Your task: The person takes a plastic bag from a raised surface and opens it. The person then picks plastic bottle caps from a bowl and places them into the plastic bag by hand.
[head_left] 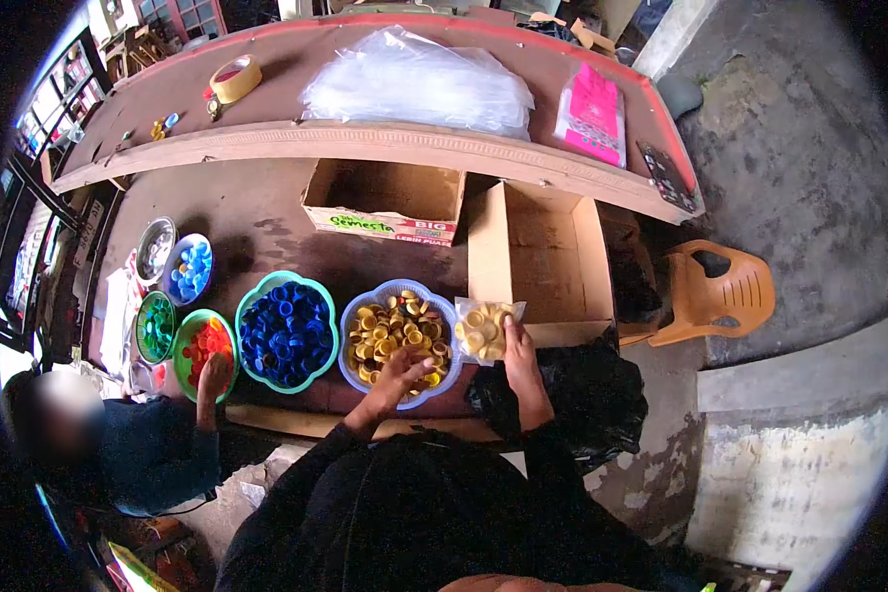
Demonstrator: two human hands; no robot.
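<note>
At a brown table [247, 187] beside grey floor [789, 178], the right hand [523, 363] grips a clear bag [481, 332]; left hand [395, 383], grasp unclear

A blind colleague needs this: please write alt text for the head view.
A right hand holds a clear bag of pale caps beside a lavender bowl of yellow caps, with the left hand over the bowl. Further left, past blue caps, a co-worker's hand is in a green bowl of orange pieces.
</note>
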